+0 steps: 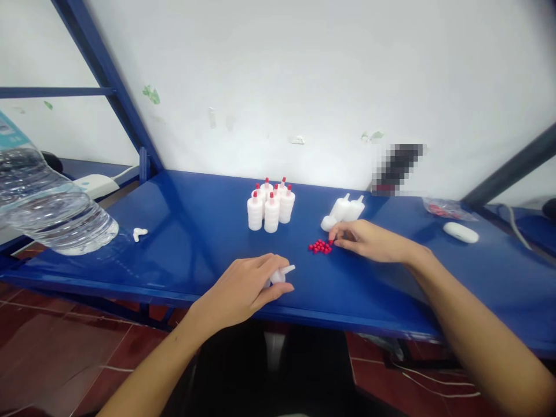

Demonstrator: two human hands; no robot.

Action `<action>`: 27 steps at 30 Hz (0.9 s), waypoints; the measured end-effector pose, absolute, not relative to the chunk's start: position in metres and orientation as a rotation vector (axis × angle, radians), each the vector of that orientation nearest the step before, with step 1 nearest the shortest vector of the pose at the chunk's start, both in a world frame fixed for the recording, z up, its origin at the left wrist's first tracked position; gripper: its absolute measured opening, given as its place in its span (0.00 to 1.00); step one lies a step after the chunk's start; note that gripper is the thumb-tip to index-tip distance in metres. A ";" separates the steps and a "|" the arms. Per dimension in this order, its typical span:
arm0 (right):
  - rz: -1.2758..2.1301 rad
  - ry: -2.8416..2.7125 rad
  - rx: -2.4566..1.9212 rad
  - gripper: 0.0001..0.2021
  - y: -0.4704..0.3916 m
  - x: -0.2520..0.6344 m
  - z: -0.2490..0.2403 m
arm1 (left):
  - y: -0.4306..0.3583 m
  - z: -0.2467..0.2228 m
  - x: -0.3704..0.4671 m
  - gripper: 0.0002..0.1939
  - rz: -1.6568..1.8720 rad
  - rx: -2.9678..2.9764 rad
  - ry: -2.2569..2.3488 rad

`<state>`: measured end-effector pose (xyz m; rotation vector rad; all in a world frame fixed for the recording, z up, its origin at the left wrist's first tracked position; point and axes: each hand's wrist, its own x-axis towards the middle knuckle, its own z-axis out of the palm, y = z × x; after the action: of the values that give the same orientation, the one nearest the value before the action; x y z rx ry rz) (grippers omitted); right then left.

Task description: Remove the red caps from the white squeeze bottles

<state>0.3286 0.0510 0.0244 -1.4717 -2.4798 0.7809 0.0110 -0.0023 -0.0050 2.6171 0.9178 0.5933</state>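
My left hand (245, 289) is closed round a white squeeze bottle (278, 277) near the table's front edge. The bottle's bare nozzle pokes out to the right between thumb and fingers; most of its body is hidden. Further right, my right hand (362, 238) pinches a small red cap (330, 242) between thumb and fingertip, at the edge of a pile of red caps (319, 248). Behind that hand lie several white bottles (343, 208) with uncapped nozzles. White bottles with red caps (271, 215) stand upright in a group at the middle back.
A large clear water bottle (52, 202) leans in at the left, near a small white object (139, 234). At the right are a white rounded device (461, 232) and a plastic bag with red contents (449, 209). A white wall (278, 87) backs the blue table (186, 231).
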 end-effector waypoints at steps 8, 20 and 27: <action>0.301 -2.383 -1.341 0.10 0.036 0.302 0.028 | -0.003 -0.003 0.013 0.15 0.594 2.574 0.946; 0.042 -2.183 -0.708 0.12 0.018 0.262 0.009 | -0.004 -0.002 0.011 0.20 0.594 2.364 1.030; -0.118 -1.649 -1.282 0.13 0.047 0.308 0.008 | -0.006 0.002 0.012 0.14 0.554 2.349 0.999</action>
<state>0.3084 0.0471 0.0079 -1.2821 -1.6493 -0.1177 0.0119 -0.0062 0.0021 2.3487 0.9987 0.5542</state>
